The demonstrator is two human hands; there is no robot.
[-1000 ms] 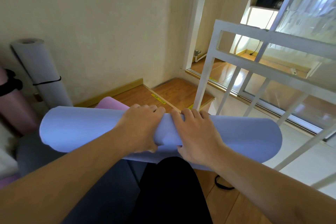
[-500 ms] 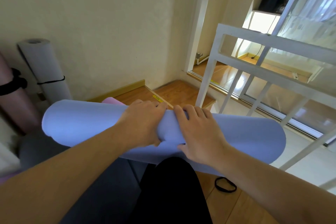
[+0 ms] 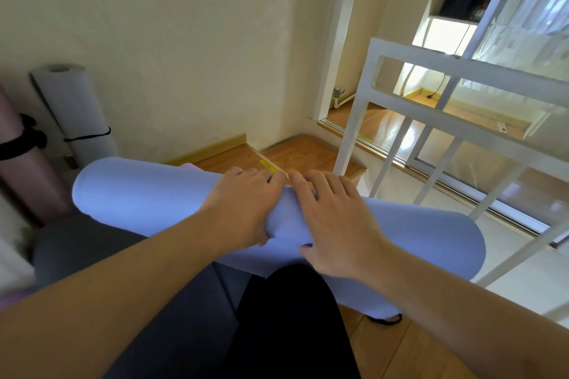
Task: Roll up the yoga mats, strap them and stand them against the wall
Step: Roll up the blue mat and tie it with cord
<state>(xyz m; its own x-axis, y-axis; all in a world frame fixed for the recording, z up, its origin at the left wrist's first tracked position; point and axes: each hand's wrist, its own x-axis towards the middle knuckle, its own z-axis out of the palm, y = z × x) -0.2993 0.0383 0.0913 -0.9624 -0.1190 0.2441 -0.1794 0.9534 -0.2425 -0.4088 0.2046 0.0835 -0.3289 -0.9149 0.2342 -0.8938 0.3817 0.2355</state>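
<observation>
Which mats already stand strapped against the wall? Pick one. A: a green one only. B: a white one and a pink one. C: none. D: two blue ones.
B: a white mat and a pink mat, each with a black strap round it, stand upright by the wall at the left, while both hands are on the blue mat.

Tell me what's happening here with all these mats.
A person is rolling a blue yoga mat, both the left hand and right hand wrapped over its middle. No strap is on it yet. A white rolled mat and a pink rolled mat, each strapped, already stand against the wall.
</observation>
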